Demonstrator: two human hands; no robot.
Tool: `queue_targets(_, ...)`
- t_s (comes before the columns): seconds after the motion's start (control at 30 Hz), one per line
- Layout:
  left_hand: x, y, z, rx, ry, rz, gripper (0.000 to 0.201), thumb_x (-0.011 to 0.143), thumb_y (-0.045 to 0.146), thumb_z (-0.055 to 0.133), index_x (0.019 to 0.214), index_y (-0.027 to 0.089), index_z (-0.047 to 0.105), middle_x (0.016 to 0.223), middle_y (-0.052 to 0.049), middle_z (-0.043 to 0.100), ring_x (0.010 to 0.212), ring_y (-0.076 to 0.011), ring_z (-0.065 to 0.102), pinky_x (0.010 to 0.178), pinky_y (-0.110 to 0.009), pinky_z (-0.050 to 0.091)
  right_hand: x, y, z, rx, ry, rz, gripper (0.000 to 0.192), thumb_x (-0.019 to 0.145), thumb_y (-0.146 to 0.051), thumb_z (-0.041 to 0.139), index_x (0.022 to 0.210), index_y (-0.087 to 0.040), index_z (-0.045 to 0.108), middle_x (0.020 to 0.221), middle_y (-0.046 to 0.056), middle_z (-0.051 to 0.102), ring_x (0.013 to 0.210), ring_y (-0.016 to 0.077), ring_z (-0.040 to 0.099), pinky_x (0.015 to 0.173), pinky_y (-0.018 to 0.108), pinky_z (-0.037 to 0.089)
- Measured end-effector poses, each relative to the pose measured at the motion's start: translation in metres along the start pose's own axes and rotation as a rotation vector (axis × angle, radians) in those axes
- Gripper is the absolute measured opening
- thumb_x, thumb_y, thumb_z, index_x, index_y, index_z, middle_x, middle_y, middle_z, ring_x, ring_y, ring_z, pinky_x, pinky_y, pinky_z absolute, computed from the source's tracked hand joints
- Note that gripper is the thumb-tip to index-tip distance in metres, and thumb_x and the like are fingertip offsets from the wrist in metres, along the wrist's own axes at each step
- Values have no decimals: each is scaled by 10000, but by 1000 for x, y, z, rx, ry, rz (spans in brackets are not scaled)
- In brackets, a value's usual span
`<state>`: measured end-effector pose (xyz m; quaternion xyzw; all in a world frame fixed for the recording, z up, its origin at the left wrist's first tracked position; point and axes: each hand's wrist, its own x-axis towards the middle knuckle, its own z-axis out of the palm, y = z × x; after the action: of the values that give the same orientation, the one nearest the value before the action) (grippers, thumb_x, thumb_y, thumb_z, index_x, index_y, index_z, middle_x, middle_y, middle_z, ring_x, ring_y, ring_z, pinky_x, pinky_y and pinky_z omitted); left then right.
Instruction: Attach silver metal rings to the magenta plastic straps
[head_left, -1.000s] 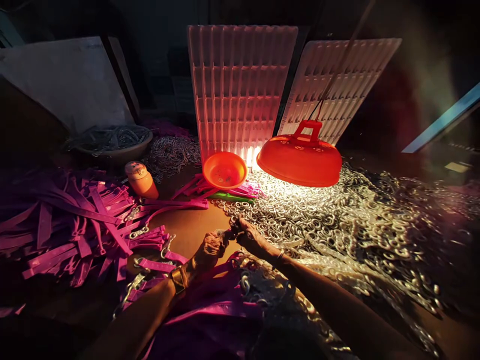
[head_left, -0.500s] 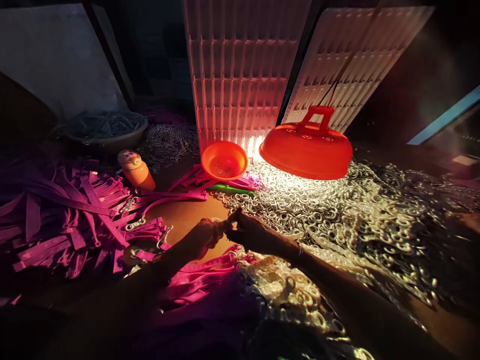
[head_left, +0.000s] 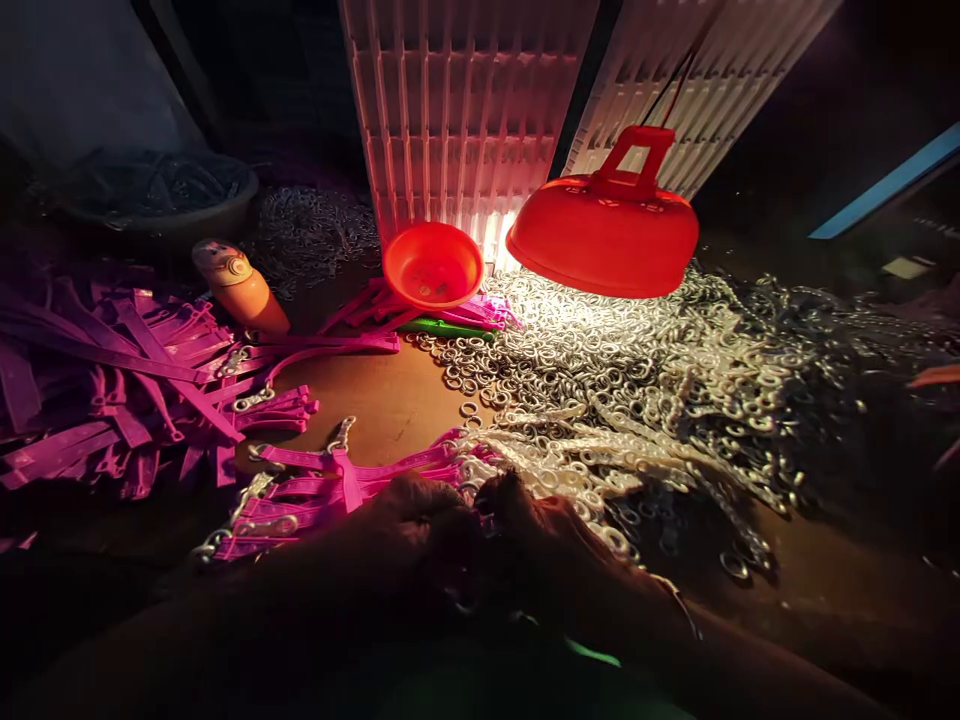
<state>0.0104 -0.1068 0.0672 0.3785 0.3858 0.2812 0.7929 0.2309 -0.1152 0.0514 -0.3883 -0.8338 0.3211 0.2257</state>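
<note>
My left hand (head_left: 431, 525) and my right hand (head_left: 536, 540) are close together at the lower middle, both dark in shadow. The fingers of each are bent and pinched. A small shiny bit shows between the fingertips, too dim to name. Pink straps (head_left: 322, 490) with metal snap hooks (head_left: 270, 525) lie just beyond and left of my left hand. Past my right hand, pale strips (head_left: 637, 440) rest over a broad heap of metal rings (head_left: 547, 370).
An upturned red basin-like lampshade (head_left: 604, 240) hangs over the rings. Behind the straps stand a red bowl (head_left: 433, 265) and an orange bottle (head_left: 251, 290). A pile of pink straps (head_left: 112, 370) spreads at left, with a tub (head_left: 225, 215) behind. A ribbed panel (head_left: 457, 110) rises at the back.
Both hands have drawn back toward my body, from above the bare tabletop to the near edge of the straps. The view has tilted down, and more straps and hooks show.
</note>
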Motion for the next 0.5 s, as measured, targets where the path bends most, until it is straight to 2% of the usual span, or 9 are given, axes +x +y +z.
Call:
queue_targets(0.07,-2,-6,3,18,-4,11,348,719,474,725,712,127,696,653,-76,634,577,-169,565,530,-267,392,0,-1,2,66,-23,50,316,877,-343,537,1179,-255,556,908,66,646,751,195,549,686,290,454)
queue_targets(0.13,-3,-9,5,2,-9,19,361,739,488,704,751,128,699,676,-84,653,605,-189,596,551,-281,427,6,-6,2,135,-55,126,287,904,-397,503,1139,-243,557,838,58,638,692,181,530,617,276,437)
queue_targets(0.3,-1,-11,7,1,-29,31,377,787,494,662,771,117,661,628,-37,619,534,-122,557,507,-228,424,27,-18,-4,209,-278,174,391,921,-503,458,1093,-156,516,764,38,605,621,131,483,550,235,392)
queue_targets(0.5,8,-12,5,-22,-81,10,388,760,487,697,757,99,674,641,-40,625,567,-126,576,509,-211,418,32,-18,-8,131,-426,203,296,975,-401,345,1037,-150,487,749,24,580,586,98,440,512,204,334)
